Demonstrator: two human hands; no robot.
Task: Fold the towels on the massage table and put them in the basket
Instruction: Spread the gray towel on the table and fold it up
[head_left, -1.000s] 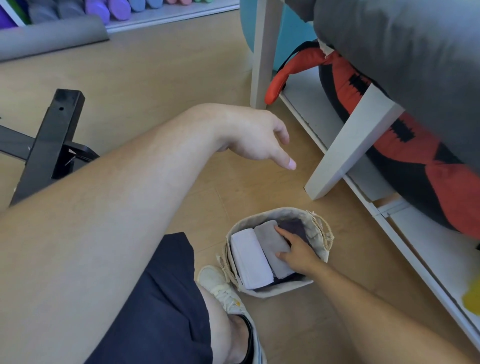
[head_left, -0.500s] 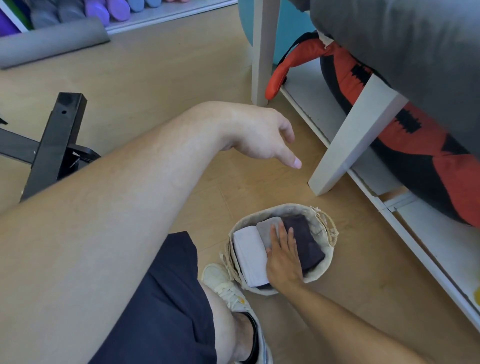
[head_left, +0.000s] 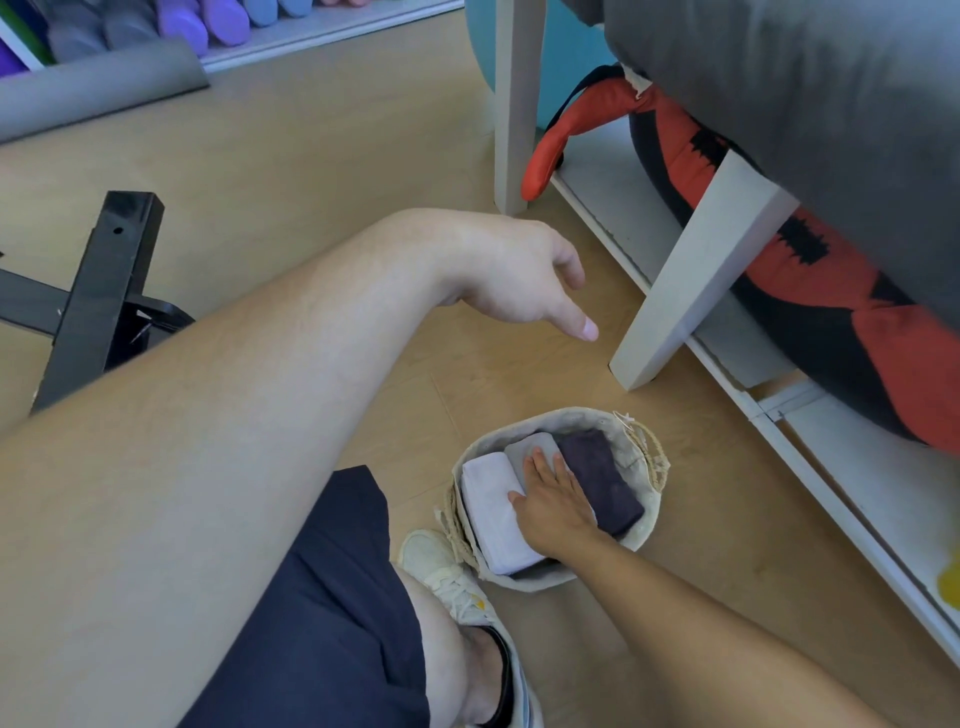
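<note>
A round beige fabric basket (head_left: 636, 540) sits on the wooden floor by my shoe. Three folded towels lie side by side in it: a white towel (head_left: 491, 512) on the left, a grey towel (head_left: 535, 447) in the middle, a dark purple towel (head_left: 597, 480) on the right. My right hand (head_left: 553, 501) lies flat with straight fingers on the grey towel, pressing down between the other two. My left hand (head_left: 519, 280) hangs in the air above the floor, fingers loosely curled, holding nothing.
The massage table's grey padded top (head_left: 810, 104) and white legs (head_left: 696, 280) stand at the right, with a red and black bag (head_left: 831, 291) on the shelf beneath. A black metal frame (head_left: 98, 306) is at the left. Coloured rollers (head_left: 176, 21) line the far shelf.
My right hand went from touching the towels' right side to lying flat on the grey towel. The dark purple towel now shows fully. My left hand barely moved.
</note>
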